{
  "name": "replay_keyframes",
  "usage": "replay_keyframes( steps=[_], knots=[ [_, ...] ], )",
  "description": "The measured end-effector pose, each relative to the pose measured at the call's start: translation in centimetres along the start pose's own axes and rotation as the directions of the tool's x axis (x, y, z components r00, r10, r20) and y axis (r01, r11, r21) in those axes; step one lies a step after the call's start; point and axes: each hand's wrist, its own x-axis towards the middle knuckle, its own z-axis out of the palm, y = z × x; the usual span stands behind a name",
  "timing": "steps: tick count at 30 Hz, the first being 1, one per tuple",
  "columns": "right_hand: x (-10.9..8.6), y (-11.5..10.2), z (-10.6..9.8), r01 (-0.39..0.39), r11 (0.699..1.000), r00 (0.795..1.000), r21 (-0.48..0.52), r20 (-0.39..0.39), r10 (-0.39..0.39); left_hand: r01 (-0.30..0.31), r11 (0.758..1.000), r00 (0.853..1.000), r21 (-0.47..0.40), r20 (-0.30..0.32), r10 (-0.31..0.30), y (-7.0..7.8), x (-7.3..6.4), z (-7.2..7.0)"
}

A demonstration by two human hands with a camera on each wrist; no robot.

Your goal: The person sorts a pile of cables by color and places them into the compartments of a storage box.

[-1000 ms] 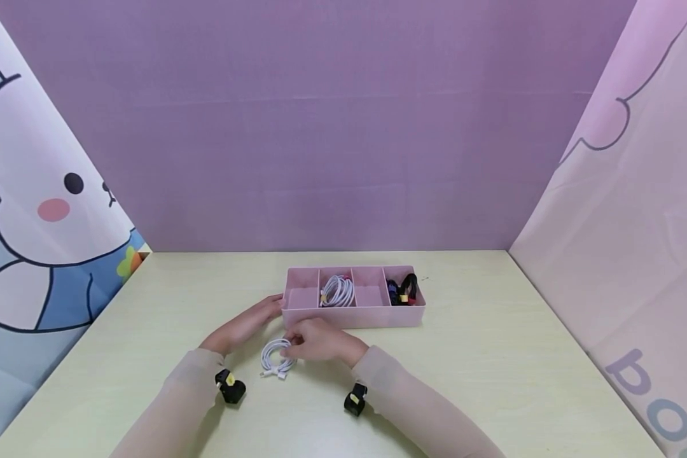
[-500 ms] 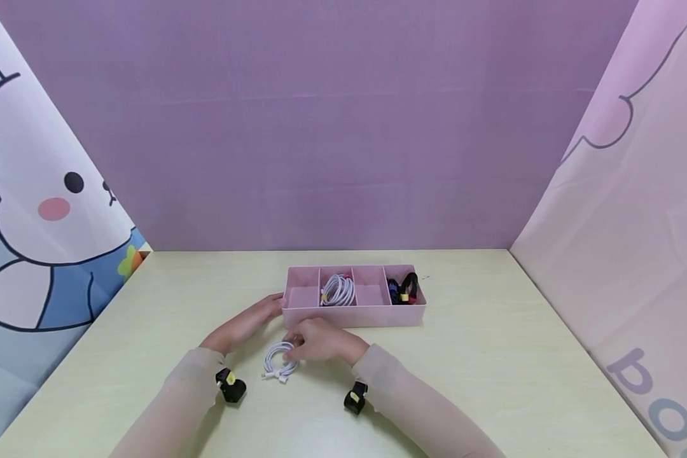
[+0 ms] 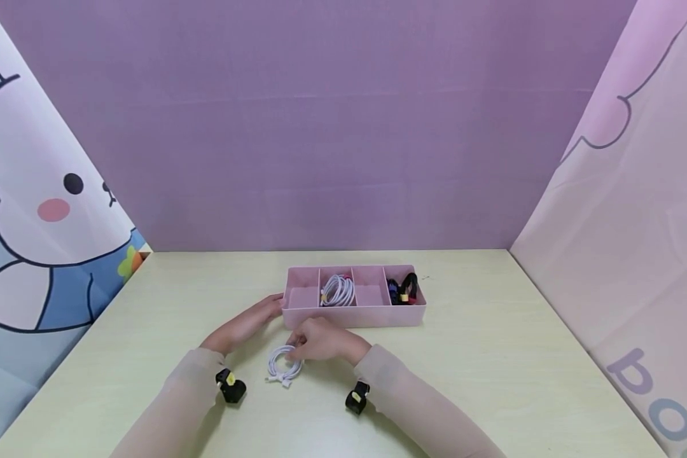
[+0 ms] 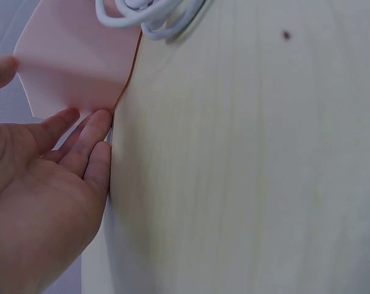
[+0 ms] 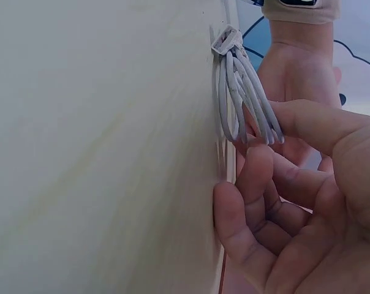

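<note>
A white cable (image 3: 273,366), coiled into a ring with its plug ends at the near side, sits low at the table in front of the pink divided box (image 3: 372,317). My right hand (image 3: 322,339) pinches the far right part of this coil between thumb and forefinger; in the right wrist view the other fingers curl near the tabletop. My left hand (image 3: 249,323) touches the left end of the box. The left wrist view shows its fingers fairly straight, with fingertips against the pink wall (image 4: 87,61).
The box's second compartment from the left holds another coiled white cable (image 3: 339,291). Dark cables (image 3: 402,294) with red and yellow bits fill the right-hand one. Small black wrist cameras (image 3: 231,386) hang below both wrists. A purple backdrop (image 3: 343,140) rises behind the table.
The coiled cable in my right hand has shifted slightly right and toward me, turning a little in the pinch. My left hand and the box have stayed put.
</note>
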Motion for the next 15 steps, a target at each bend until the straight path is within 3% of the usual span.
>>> replay_keyframes(
  steps=[15],
  knots=[
    [-0.28, -0.06, -0.22, -0.013, 1.0, 0.998, 0.02, -0.054, 0.014, -0.025, 1.0, 1.0, -0.015, -0.001, 0.025, -0.23, 0.1, -0.01]
  ],
)
